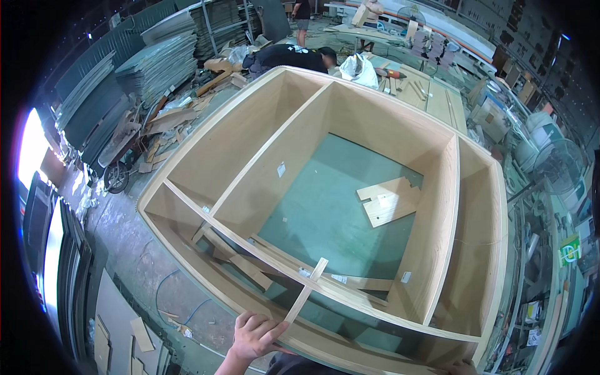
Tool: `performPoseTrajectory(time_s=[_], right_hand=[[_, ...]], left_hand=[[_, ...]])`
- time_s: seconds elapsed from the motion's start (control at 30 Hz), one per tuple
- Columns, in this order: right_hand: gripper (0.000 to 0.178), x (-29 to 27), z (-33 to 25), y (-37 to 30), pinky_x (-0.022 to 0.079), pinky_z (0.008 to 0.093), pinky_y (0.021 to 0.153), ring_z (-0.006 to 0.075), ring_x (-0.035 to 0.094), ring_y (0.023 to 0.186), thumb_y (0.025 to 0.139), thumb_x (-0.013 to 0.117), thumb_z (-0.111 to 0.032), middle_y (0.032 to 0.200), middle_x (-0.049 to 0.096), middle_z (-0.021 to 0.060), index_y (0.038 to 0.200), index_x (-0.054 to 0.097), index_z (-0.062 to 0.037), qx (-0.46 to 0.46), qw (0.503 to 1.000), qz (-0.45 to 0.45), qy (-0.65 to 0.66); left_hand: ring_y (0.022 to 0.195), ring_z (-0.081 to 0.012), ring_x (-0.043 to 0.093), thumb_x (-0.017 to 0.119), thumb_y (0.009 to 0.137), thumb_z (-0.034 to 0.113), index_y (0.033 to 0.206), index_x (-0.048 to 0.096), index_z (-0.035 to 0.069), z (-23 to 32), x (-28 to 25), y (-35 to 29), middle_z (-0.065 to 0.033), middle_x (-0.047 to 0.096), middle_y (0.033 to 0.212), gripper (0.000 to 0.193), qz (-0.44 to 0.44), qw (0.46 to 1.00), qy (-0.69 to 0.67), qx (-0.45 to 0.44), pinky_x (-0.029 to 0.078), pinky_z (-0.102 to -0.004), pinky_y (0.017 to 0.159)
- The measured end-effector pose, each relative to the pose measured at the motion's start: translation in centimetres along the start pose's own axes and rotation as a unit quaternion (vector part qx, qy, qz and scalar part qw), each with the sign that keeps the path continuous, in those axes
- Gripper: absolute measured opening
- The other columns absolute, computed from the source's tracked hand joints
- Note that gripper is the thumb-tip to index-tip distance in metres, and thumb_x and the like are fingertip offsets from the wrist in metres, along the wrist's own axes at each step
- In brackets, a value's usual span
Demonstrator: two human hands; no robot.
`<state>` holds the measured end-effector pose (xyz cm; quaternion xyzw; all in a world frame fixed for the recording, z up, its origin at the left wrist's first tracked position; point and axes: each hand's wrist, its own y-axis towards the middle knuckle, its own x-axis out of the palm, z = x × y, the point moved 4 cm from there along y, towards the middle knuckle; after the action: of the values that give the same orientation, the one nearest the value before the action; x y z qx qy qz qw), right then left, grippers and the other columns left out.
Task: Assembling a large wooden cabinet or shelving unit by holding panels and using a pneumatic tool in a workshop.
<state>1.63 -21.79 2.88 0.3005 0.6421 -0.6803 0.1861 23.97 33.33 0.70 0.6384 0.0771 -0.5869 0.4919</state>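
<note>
Wooden cabinet frame [262, 187], one, compartmented, directly before me. My left hand [254, 337]: fingers curled over the frame's near rim, grasping it. My right hand [461, 367]: at the frame's near right corner, mostly cut off; its grip I cannot make out. Notched board [389, 201], loose, inside the frame's large middle compartment. White sack [360, 72], beyond the frame's far side.

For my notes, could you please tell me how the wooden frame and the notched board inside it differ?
The wooden frame is large, the notched board small. The frame has compartments; the board is flat. The left hand touches the frame; no hand touches the board. Both are pale and wood-coloured.
</note>
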Motion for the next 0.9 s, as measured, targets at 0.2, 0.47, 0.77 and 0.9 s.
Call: performPoseTrajectory(time_s=[0.2,0.47,0.77,0.9], right_hand=[[0.075,-0.2,-0.1,-0.1,0.037,0.0556,0.121,0.0373,0.057,0.133,0.073,0.093,-0.025,0.131,0.072,0.0141,0.144,0.069,-0.0201,-0.027,0.999,0.017,-0.013],[0.082,1.6,1.6,0.6,0.035,0.0542,0.125,0.0365,0.057,0.137,0.073,0.094,-0.033,0.138,0.070,0.0125,0.149,0.066,-0.0287,-0.002,1.000,0.000,-0.008],[0.085,0.2,0.2,0.0,0.041,0.0512,0.116,0.0288,0.062,0.126,0.068,0.093,-0.025,0.126,0.075,0.0019,0.149,0.067,-0.0307,-0.070,0.995,0.072,-0.010],[0.088,-2.6,-2.0,-1.1,0.044,0.0487,0.110,0.0272,0.063,0.105,0.069,0.092,-0.015,0.107,0.071,0.0023,0.151,0.064,-0.0288,0.022,0.975,-0.048,0.218]], left_hand=[[0.091,-0.0170,0.065,0.085,0.069,0.072,0.123,0.075,0.021,-0.1,0.0,0.2,0.0065,0.070,0.094,0.075,-0.002,1.000,0.004,0.001,0.048,-0.0386,0.092],[0.093,-0.0193,0.064,0.083,0.063,0.078,0.119,0.074,0.021,0.0,0.2,-0.5,0.0048,0.071,0.096,0.081,0.003,1.000,0.011,0.012,0.045,-0.0421,0.095],[0.096,-0.0213,0.063,0.085,0.059,0.077,0.120,0.074,0.021,0.1,0.5,-0.8,0.0036,0.071,0.096,0.083,-0.013,1.000,0.018,-0.009,0.046,-0.0445,0.098],[0.096,-0.0211,0.063,0.087,0.057,0.076,0.119,0.074,0.021,0.2,0.3,-0.5,0.0036,0.071,0.096,0.084,-0.003,1.000,0.019,-0.008,0.046,-0.0443,0.097]])
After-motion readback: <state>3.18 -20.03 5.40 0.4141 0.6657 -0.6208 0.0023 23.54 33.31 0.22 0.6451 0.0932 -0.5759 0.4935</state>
